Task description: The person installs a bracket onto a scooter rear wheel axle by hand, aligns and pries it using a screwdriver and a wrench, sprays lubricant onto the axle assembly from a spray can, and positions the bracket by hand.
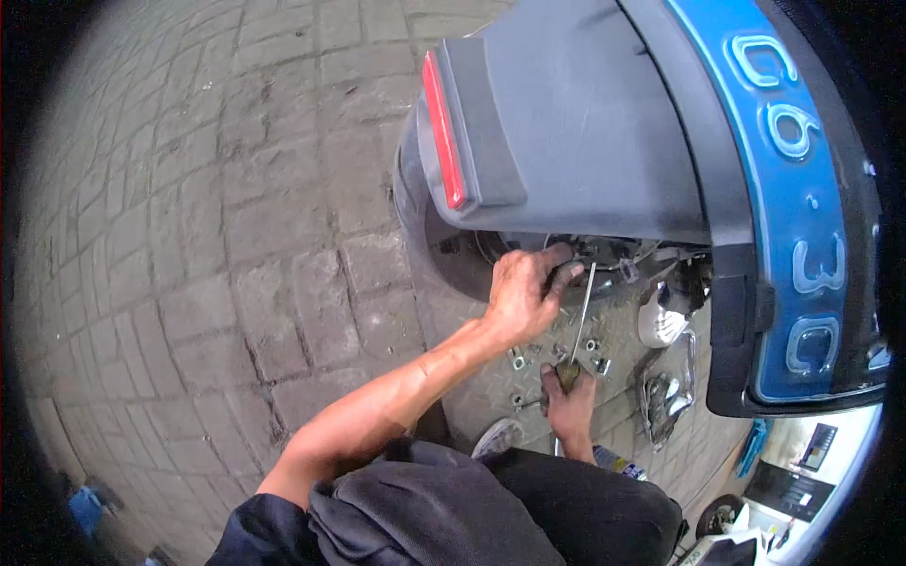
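My left hand (530, 291) reaches in under the grey rear fender (595, 123), its fingers closed at the wheel hub; what they grip, if anything, is hidden. Below it, my right hand (570, 387) is wrapped round the handle of a screwdriver (582, 316), whose long metal shaft points up beside my left fingers. Nuts and small metal parts (518, 361) lie on the metal plate (472, 377) around my right hand. The dark tyre (425, 226) shows to the left of my left hand.
A red reflector (444, 130) is on the fender. A blue licence plate (802, 198) hangs at the right. A chrome part (665, 316) and a metal bracket (658, 406) are right of my hands. Brick paving (208, 236) lies at the left. A bottle (621, 464) is near my right wrist.
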The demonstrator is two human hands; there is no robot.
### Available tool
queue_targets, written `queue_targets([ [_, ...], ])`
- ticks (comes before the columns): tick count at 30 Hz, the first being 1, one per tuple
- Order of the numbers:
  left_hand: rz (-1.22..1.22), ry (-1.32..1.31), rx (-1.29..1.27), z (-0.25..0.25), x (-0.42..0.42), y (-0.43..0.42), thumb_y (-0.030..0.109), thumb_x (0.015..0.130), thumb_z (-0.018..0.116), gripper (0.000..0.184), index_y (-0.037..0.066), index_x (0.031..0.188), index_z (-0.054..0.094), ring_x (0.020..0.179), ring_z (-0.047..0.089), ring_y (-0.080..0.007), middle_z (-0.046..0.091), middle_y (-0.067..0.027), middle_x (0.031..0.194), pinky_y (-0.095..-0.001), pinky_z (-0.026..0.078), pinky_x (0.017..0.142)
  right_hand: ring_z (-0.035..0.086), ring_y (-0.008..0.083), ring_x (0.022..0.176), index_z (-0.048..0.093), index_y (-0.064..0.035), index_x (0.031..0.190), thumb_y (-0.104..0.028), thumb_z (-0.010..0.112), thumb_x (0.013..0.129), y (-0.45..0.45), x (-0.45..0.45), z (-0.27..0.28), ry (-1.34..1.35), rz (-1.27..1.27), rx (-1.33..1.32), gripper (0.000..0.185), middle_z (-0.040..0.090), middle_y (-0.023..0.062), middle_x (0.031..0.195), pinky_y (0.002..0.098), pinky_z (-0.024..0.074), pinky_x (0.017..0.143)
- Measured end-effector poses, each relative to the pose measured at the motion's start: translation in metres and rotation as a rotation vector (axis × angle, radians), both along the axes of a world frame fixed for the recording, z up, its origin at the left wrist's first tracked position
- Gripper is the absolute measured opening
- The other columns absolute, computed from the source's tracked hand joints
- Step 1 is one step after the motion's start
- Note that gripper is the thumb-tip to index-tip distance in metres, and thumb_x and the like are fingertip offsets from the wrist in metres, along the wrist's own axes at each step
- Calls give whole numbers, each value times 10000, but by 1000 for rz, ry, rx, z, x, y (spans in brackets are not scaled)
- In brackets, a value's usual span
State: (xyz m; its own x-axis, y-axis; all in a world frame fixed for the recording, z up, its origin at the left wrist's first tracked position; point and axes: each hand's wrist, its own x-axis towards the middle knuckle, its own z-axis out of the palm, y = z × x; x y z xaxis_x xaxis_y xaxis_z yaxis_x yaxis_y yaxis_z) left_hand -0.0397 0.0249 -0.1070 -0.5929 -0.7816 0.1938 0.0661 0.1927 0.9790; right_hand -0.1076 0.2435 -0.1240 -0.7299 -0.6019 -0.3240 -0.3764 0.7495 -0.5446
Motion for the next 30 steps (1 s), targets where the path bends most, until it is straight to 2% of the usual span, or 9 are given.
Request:
queue_targets([
  [2,11,-9,-4,2,1,0,182,916,680,160,22,911,672,646,601,-449,569,-234,643,-482,467,631,466,106,433,571,-45,730,-174,714,916,0,2,-33,-23,-146,-223,268,542,18,566,320,384,420],
  [5,11,35,61,-12,-5,9,170,909,691,164,8,902,669,640,592,-448,566,-235,644,-472,463,622,473,109,443,552,-49,741,-139,706,922,12,-7,-26,150,62,-260,254,532,18,560,317,382,424],
  [10,-13,157,86,-9,0,11,138,884,692,164,-20,924,671,618,610,-405,584,-248,665,-444,479,619,489,141,473,552,-25,722,-135,708,906,1,4,-44,116,-7,-327,265,532,44,550,350,398,474],
  [13,-87,-116,76,-9,1,5,53,771,660,209,-37,957,690,714,710,-299,701,-223,793,-419,540,694,496,164,493,568,-8,719,-133,716,886,1,9,-15,96,-24,-286,256,550,73,553,373,407,512],
  [16,56,-273,-603,2,13,-16,89,800,713,284,1,1069,689,964,712,-244,718,-194,991,-412,560,768,506,227,500,583,0,749,-163,740,868,-15,5,-22,49,-17,-360,256,548,110,566,393,426,534],
  [19,-53,-167,-340,24,7,-27,346,941,687,285,75,1013,736,791,697,-395,700,-200,797,-452,538,719,538,293,519,607,11,794,-178,755,856,-4,16,-11,22,-45,-362,248,555,155,594,407,453,556],
  [23,109,-363,-709,54,-15,-27,250,942,670,170,98,938,745,758,669,-433,677,-214,777,-496,508,647,629,369,611,634,24,838,-165,744,859,-19,11,-13,26,-36,-392,220,616,217,679,440,490,600],
  [26,136,-452,-728,61,-16,-17,208,934,655,138,115,1004,730,679,666,-435,662,-212,700,-511,516,623,664,442,705,626,37,842,-175,749,857,-17,10,-14,-2,-91,-440,246,644,251,733,475,508,628],
  [30,149,-468,-623,68,-21,-12,227,946,671,176,68,978,740,794,667,-450,671,-242,803,-498,506,672,646,468,724,628,37,863,-175,742,859,-14,4,-8,-49,-20,-417,241,657,257,769,470,512,637],
])
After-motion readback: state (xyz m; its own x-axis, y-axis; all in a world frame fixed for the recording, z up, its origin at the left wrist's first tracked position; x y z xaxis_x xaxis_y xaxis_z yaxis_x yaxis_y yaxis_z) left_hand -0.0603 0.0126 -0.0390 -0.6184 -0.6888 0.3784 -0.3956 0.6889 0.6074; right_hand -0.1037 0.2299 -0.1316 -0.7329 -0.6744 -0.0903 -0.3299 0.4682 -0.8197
